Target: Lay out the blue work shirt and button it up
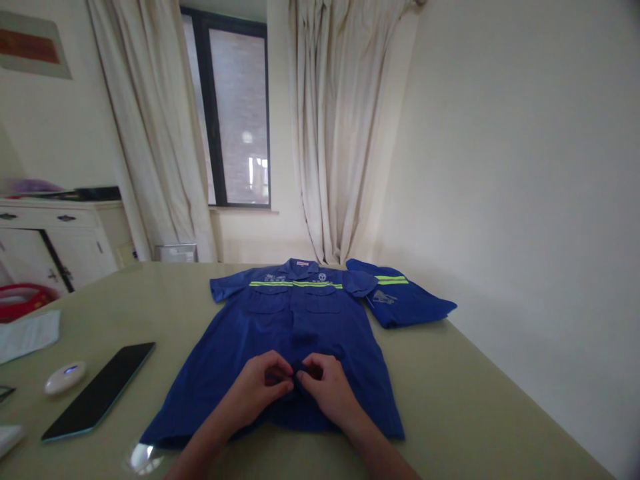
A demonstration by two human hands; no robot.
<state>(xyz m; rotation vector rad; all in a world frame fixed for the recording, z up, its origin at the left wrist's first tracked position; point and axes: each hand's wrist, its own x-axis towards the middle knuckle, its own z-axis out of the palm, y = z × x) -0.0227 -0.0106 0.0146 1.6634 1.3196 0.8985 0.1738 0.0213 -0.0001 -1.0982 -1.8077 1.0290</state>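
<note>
A blue short-sleeved work shirt (270, 327) lies spread front side up, its collar pointing away from me. It has a yellow-green stripe across the chest, white printing and two flap pockets. Near the lower end of the front placket, my left hand (265, 380) pinches the fabric between thumb and fingertips. My right hand (325, 380) pinches it just beside, the fingertips of both hands nearly meeting. A small fold of cloth is raised between them. Whether a button is in the fingers is too small to tell.
Beyond the right sleeve lies a folded blue garment (410, 300) with similar stripes. On the left of the table (500, 400) are a dark tablet (100, 393), a white oval device (65, 378) and a paper sheet (30, 335). A wall (540, 233) runs along the right edge.
</note>
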